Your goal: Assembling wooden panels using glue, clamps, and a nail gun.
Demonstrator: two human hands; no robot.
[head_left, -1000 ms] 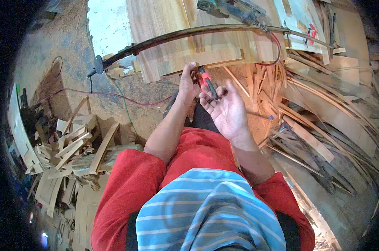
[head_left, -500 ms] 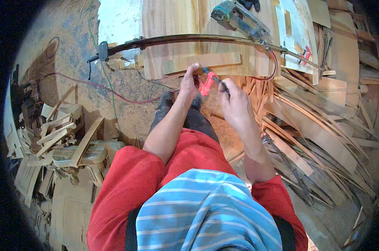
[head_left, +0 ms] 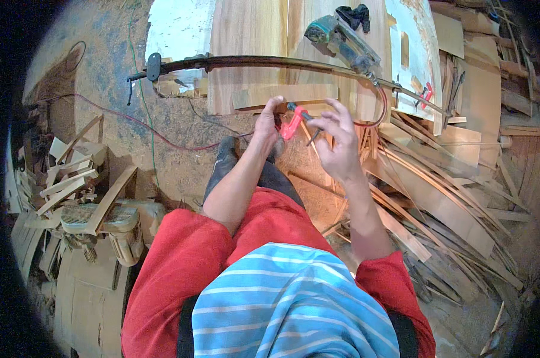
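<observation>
**A:** From the head camera, what's different since a second ago?

**B:** I see the view has tilted forward. More of the wooden boards [head_left: 294, 53] now shows, with the long dark curved strip [head_left: 282, 61] lying across them and a power tool [head_left: 341, 42] on top. The small red clamp [head_left: 292, 123], which lay against the right palm a second ago, is now out in front between both hands, close to the near edge of a board. I'd judge it is being brought to the work and is not yet set.

**A:** And the hands?

**B:** My left hand [head_left: 266, 128] is curled shut on the clamp's red body, thumb up by the board edge. The right hand [head_left: 335, 140] is half open, its fingers [head_left: 341, 113] spread, only the tips pinching the clamp's dark screw handle [head_left: 313, 136]. Scrap wood strips [head_left: 449, 197] lie to the right.
</observation>
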